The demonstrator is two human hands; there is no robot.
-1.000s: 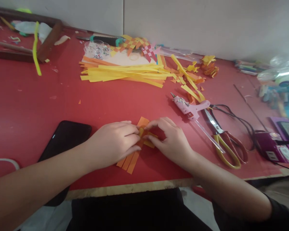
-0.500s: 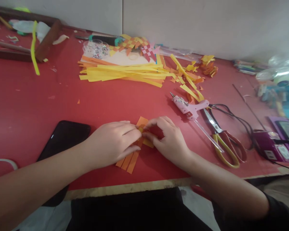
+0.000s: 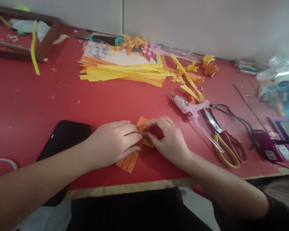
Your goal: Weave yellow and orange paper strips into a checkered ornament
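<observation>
1. Spanning the view, the table is stretching sideways.
2. The pile of strips is lying toward its back.
3. The phone is resting at the left.
4. The left hand is lying palm-down, fingers together; its grip I cannot tell.
5. The right hand is curving, thumb and forefinger narrowly spaced, its grip likewise unclear.
6. Scissors are lying at the right.
7. The orange strips, a yellow strip touching, are lying at both hands' fingertips, near the table's front edge.
</observation>
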